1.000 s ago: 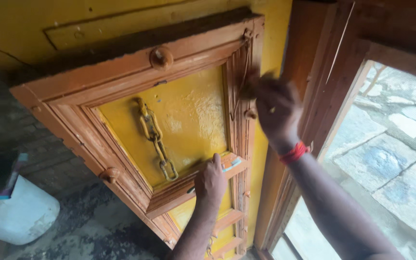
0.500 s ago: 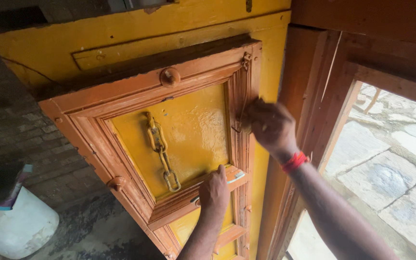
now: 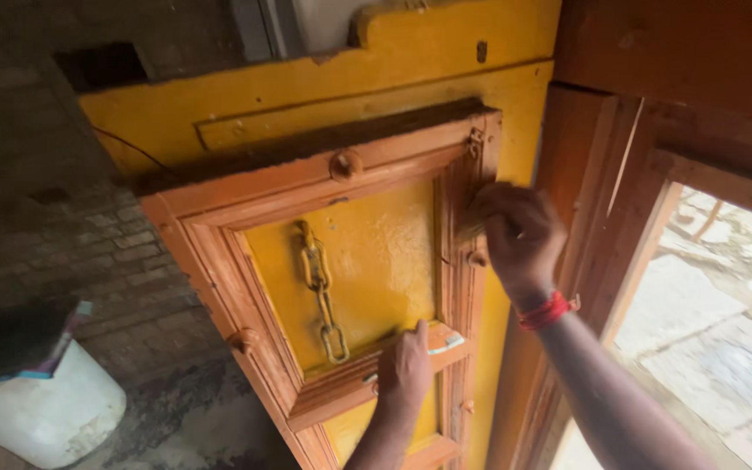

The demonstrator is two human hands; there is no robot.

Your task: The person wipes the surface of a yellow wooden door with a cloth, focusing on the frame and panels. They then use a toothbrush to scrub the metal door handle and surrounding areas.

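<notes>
1. The left hand lies flat, fingers together, on the lower crossbar of the orange wooden door frame. It holds nothing.
2. The right hand, with a red band at the wrist, is closed around a small thing pressed on the right upright of the frame. I cannot tell what it is.
3. A metal chain hangs on the yellow panel between the uprights.
4. A white bucket stands on the floor, well apart at the left.
</notes>
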